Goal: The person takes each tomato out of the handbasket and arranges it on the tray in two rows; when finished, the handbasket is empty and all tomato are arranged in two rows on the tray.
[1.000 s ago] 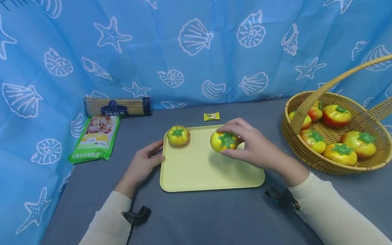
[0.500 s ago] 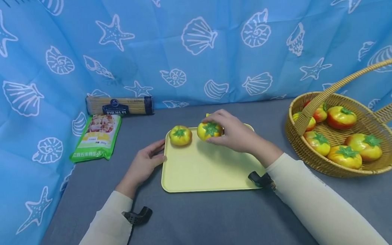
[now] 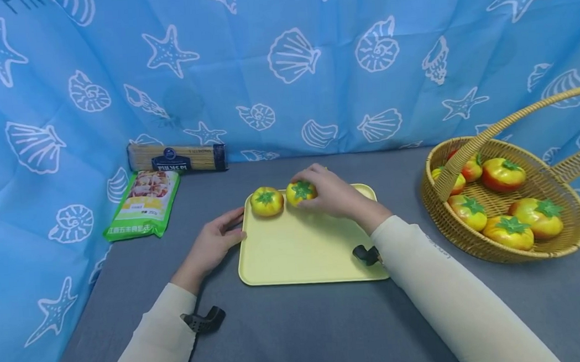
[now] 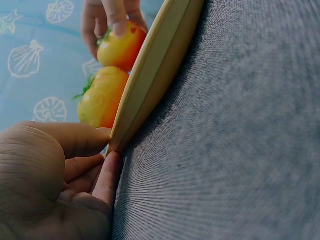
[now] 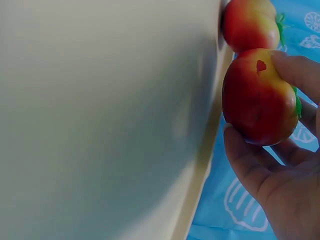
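A yellow-red tomato (image 3: 298, 195) with a green leafy top is gripped by my right hand (image 3: 329, 194), thumb on one side and fingers on the other. It is low over the far part of the pale yellow tray (image 3: 299, 255). Just left of it, a similar tomato (image 3: 267, 202) sits in the tray's far left corner; in the left wrist view the two tomatoes look to be touching. My left hand (image 3: 213, 242) is at the tray's left side, its thumb and a finger pinching the rim, as the left wrist view shows.
A wicker basket (image 3: 439, 216) with a tall handle and several tomatoes stands at the right. At the back left lie a spaghetti pack (image 3: 176, 157) and a green food bag (image 3: 144, 204). A patterned blue curtain (image 3: 333, 78) closes off the back.
My right hand has carried its tomato leftward across the tray and lowered it beside the other tomato. My left hand has stayed at the tray's rim.
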`<state>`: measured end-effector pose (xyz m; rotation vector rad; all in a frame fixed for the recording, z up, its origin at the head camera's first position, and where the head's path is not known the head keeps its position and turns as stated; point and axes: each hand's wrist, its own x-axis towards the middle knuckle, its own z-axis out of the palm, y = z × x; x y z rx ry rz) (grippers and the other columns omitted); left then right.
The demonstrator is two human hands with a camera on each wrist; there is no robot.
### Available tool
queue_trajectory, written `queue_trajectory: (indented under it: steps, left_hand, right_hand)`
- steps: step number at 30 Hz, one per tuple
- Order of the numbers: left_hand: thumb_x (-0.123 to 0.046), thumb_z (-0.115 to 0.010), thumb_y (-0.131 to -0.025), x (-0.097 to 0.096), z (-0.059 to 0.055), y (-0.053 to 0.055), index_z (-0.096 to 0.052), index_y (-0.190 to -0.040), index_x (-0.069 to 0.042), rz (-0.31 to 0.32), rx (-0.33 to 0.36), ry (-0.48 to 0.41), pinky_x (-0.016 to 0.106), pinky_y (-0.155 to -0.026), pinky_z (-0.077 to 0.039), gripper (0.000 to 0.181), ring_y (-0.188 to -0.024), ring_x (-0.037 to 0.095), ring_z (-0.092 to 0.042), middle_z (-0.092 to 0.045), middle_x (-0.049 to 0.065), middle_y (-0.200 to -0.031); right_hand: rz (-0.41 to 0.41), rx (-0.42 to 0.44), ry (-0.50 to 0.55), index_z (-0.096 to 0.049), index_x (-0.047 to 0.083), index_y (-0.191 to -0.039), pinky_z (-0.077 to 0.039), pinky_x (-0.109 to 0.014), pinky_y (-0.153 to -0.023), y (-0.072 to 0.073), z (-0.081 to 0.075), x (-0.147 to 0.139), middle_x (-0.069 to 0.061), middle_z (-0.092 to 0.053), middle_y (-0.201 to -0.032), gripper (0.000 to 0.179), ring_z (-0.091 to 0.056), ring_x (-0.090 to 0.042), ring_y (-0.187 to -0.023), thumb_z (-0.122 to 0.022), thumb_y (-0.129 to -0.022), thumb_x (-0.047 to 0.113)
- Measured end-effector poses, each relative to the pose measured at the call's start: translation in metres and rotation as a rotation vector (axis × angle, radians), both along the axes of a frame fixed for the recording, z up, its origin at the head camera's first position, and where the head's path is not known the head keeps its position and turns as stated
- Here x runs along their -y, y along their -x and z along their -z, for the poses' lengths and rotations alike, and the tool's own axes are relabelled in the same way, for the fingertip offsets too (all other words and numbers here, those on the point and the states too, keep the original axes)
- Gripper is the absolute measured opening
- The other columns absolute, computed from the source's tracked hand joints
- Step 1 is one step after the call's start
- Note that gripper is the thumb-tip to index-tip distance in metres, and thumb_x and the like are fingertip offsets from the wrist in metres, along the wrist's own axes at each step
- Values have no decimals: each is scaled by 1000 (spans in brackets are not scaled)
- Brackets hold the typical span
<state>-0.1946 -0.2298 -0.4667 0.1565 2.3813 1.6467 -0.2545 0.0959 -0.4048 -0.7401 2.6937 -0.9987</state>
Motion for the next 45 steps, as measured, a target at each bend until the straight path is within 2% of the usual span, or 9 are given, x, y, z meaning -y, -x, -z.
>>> queue_trajectory:
  steps: [9,19,29,39,45]
  left_hand:
    - [-11,-73,-103,-1,1,0,-48,-164,-7,0,2,-1,42,-114,-49,66,-141,28,-58,-54,13,-160]
    - [-11,-74,-102,-1,2,0,-49,-164,-8,-5,4,-5,43,-115,-49,67,-140,28,-59,-55,13,-160]
    - [-12,-74,-103,-1,1,0,-48,-165,-7,-2,6,1,45,-116,-47,67,-141,28,-58,-55,13,-160]
    - [-11,-74,-102,-2,-1,-1,-48,-165,-8,-6,20,-11,45,-116,-48,67,-141,29,-58,-55,13,-160]
    - [-10,-73,-103,-2,-2,-1,-48,-165,-8,-10,25,-12,45,-116,-47,67,-141,29,-58,-54,13,-160]
  right_hand:
    - [9,-2,13,-67,10,-145,-51,-49,-102,4,13,4,-15,-55,-135,54,-56,-33,-117,-86,-96,22]
    - [27,-1,48,-66,10,-147,-51,-49,-100,4,18,9,-13,-55,-131,55,-57,-31,-113,-86,-97,24]
    - [18,6,69,-63,9,-149,-50,-50,-107,4,20,11,-16,-53,-139,58,-57,-32,-121,-85,-97,23]
    - [4,-14,99,-58,7,-155,-43,-52,-117,1,14,5,-15,-53,-148,65,-51,-32,-134,-85,-98,27]
    - [30,-16,172,-56,11,-157,-48,-52,-114,-4,8,-1,-16,-51,-152,66,-52,-36,-138,-83,-100,28]
